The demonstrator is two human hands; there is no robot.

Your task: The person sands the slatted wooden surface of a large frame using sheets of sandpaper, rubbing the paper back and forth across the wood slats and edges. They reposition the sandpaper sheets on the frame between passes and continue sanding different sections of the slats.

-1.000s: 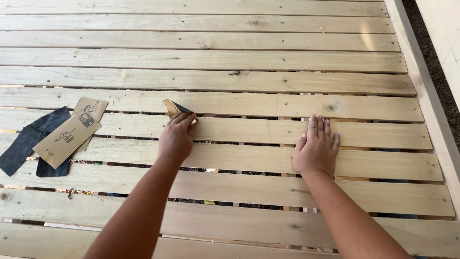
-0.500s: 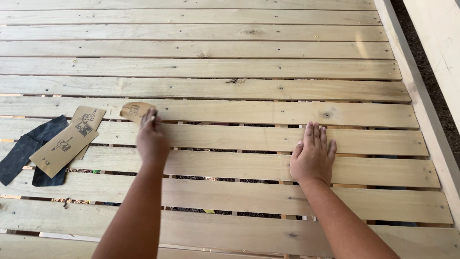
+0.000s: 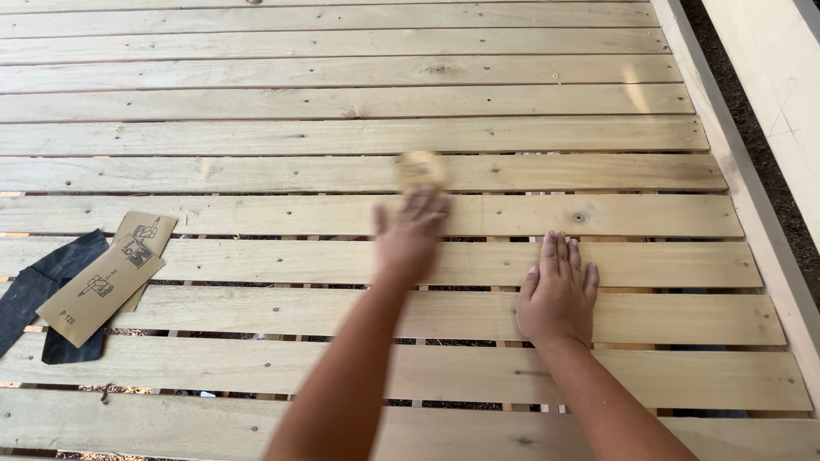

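On a pale slatted wooden deck (image 3: 256, 137), a small tan piece of sandpaper (image 3: 420, 169) is pressed under the fingertips of the left hand (image 3: 408, 239).

The sandpaper is seen on the slat just beyond the knuckles, blurred; the fingers are laid over its near edge rather than clenched, though how firmly it is gripped cannot be told. The right hand (image 3: 559, 294) is spread flat, palm down, on a nearer slat, holding nothing. Well apart at the left edge, spare tan sandpaper sheets (image 3: 107, 282) are stacked on dark sheets (image 3: 38, 286). A raised wooden rail (image 3: 743, 188) is seen along the right.
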